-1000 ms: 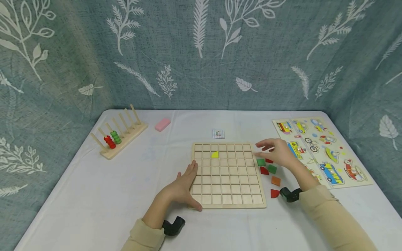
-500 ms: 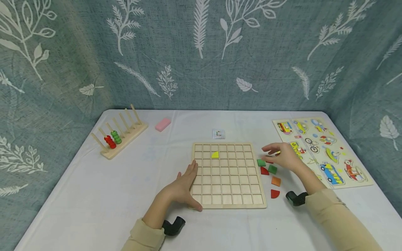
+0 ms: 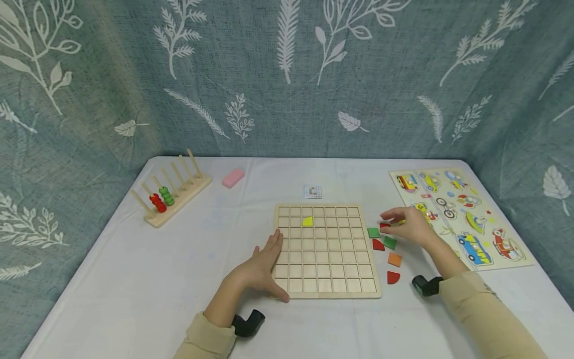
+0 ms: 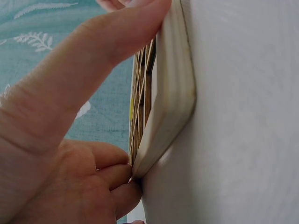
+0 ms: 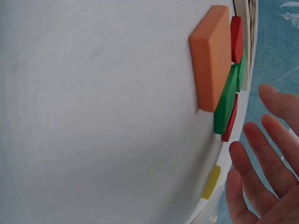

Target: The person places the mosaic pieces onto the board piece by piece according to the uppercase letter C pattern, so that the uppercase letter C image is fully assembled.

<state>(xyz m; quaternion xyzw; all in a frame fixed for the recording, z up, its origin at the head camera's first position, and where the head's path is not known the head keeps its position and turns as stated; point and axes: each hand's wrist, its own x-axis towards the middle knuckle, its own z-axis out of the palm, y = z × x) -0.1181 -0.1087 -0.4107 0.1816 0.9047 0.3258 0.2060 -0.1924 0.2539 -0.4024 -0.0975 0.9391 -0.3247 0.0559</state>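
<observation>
Leaf-printed curtain (image 3: 269,109) hangs behind a white table (image 3: 134,279). From the head view, one yellow piece (image 3: 307,221) sits in the grid board (image 3: 322,257), whose other visible squares are bare, so the work seems barely begun. Red pieces (image 3: 393,277), green pieces (image 3: 389,243) and an orange piece (image 3: 394,260) lie loose off its right edge. The left hand (image 3: 260,269), fingers straight, rests along the left edge. Left wrist view: its thumb (image 4: 112,39) lies across the near edge. Right wrist view: the right hand (image 5: 261,172) has fingers loosely spread, nothing seen between them; whether they touch a piece, I cannot tell.
</observation>
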